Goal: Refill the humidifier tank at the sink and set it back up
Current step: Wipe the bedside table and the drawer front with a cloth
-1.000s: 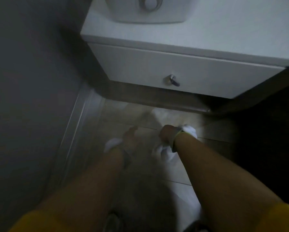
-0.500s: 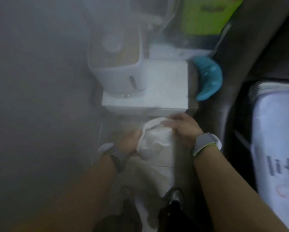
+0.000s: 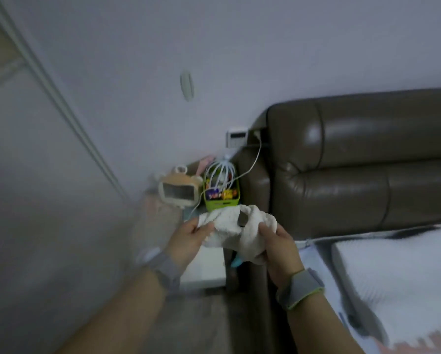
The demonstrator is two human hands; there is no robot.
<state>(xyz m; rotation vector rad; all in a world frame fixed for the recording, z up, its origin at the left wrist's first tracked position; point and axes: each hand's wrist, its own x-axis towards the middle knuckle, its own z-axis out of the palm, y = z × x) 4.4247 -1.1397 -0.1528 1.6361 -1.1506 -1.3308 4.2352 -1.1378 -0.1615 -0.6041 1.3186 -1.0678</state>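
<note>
hands: our left hand [image 3: 188,237] and right hand [image 3: 278,247] each pinch the cloth [image 3: 236,229], bunched between them, likely for wiping up | humidifier: not clearly in view; maybe hidden behind cloth on nightstand [image 3: 204,270] | beside: bed headboard [image 3: 354,169], green box [image 3: 220,199]

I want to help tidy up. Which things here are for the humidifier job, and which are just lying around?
For the job:
white cloth, gripped by the left hand and the right hand

Just lying about:
green box of small things
little bear-eared screen gadget
white cable
brown headboard
bedding

The humidifier itself isn't in view now.
</note>
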